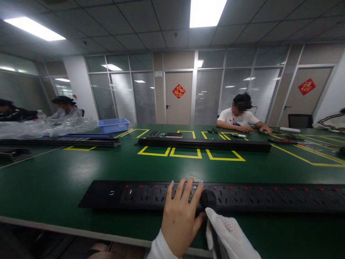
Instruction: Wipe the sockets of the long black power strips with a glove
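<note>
Open lane across green desk [118, 169] between low barriers: long black multi-socket strip [239, 199], long black bar [205, 144] beyond.

Lower centre: bare left hand [180, 212] on long black socket strip [237, 198], gloved right hand [228, 230] holding black plug-like piece [208, 199]; green counter [121, 167] beneath.

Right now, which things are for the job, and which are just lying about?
For the job:
- front strip, under the left hand
- black piece, in the gloved right hand

Lying about, it seems:
- far strip
- blue bin
- clear plastic
</note>
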A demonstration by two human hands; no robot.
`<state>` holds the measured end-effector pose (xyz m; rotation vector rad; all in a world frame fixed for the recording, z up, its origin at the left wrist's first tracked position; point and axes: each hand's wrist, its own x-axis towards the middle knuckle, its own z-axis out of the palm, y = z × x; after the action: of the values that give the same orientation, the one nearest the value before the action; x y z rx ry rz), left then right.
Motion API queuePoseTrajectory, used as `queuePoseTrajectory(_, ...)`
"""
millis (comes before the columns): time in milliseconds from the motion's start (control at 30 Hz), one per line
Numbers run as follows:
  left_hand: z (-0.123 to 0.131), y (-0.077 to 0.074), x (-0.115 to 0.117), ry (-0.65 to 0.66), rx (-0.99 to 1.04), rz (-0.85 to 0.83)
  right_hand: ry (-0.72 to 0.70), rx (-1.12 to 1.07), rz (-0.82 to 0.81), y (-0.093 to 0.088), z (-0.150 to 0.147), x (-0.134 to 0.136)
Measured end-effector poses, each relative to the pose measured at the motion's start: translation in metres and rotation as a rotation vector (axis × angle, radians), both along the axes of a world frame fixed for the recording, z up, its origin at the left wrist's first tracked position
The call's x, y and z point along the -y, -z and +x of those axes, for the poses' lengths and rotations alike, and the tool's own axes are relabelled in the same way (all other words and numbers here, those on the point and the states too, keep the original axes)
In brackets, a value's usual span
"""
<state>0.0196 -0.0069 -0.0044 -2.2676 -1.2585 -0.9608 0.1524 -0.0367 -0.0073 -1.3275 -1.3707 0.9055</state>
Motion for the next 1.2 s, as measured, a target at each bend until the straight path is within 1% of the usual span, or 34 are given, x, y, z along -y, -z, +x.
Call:
queuePoseTrajectory(200, 0.0004, -0.0005, -0.0004, 0.004, -0.003, 0.008, -0.003, 0.020, 0.002, 0.0000, 0.0017, 0.0035)
queuePoseTrajectory(533, -0.0006, 0.0005, 0.0003, 0.010, 0.001, -0.008, 0.002, 0.032, 0.021, -0.0071, 0.0024, 0.0061)
queuePoseTrajectory(733, -0.0011, 0.0007, 0.0008, 0.011, -0.005, -0.006, 0.008, 0.039, 0.006, -0.0043, 0.0006, 0.0045)
queuePoseTrajectory(1000, -0.0008, -0.0009, 0.0020, 0.010, -0.003, -0.001, -0.004, 0.059, 0.056, -0.0018, 0.0039, 0.0029)
queuePoseTrajectory(1200, -0.0013, -0.0016, 0.0009, 0.008, -0.004, -0.006, -0.016, 0.056, 0.059, -0.0005, 0.0028, 0.0028)
